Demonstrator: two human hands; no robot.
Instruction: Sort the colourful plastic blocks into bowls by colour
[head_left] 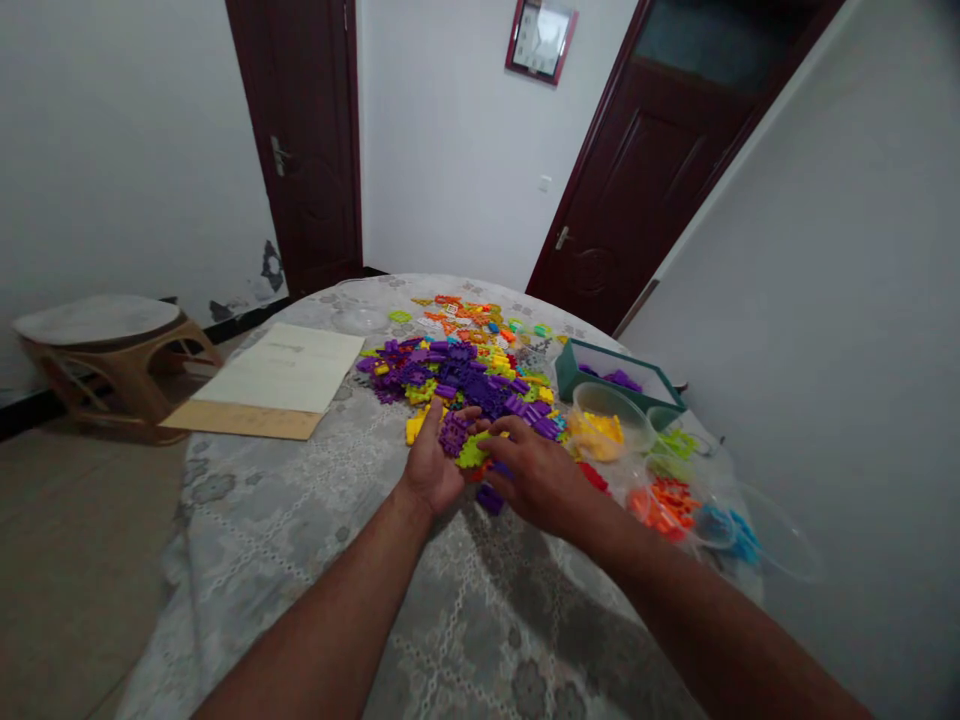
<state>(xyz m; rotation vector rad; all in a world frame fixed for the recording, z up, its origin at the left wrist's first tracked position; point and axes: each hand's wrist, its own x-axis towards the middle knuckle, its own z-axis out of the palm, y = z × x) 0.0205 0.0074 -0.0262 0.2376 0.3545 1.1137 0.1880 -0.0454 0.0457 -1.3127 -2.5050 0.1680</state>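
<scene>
A heap of plastic building pieces [457, 375], mostly purple with yellow, orange and green, lies on the round table [315, 530]. My left hand [433, 462] rests at the near edge of the heap, palm up, cupping several purple pieces [454, 432]. My right hand [536, 478] lies palm down beside it, fingers curled over a green piece [472, 452] and a purple piece [490, 497]. The two hands touch at the fingertips.
Clear bowls on the right hold sorted pieces: yellow [600, 428], green [679, 440], orange [664, 505], blue [731, 530]. A teal box [619, 375] holds purple ones. A board and paper sheet [281, 375] lie at left. A low stool [105, 350] stands on the floor.
</scene>
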